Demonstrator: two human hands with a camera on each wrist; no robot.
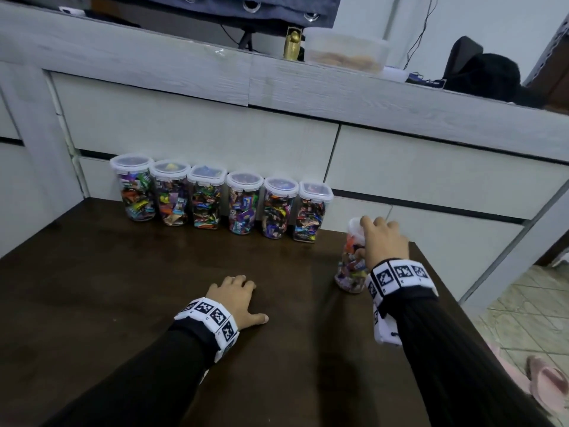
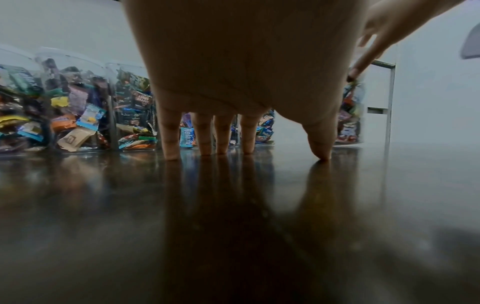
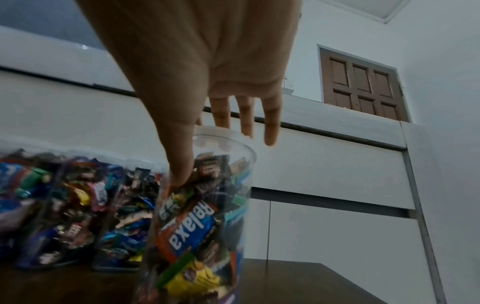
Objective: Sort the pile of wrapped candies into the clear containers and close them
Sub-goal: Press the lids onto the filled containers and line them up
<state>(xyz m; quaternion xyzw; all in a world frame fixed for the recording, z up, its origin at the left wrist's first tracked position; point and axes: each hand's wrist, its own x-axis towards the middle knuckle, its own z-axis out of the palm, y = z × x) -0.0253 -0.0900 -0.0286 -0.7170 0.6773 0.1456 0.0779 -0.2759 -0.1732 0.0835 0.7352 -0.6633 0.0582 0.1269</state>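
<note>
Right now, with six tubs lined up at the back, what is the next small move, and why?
Probably slide the seventh container back to the right end of the row. The right hand grips it lidded, apart from the six; the left hand rests on the table.

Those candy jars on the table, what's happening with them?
A person is sorting wrapped candies into clear containers. Six filled, lidded containers stand in a row at the back of the dark table. The right hand grips a seventh container, also full, standing apart near the right edge. The left hand rests on the table.
</note>
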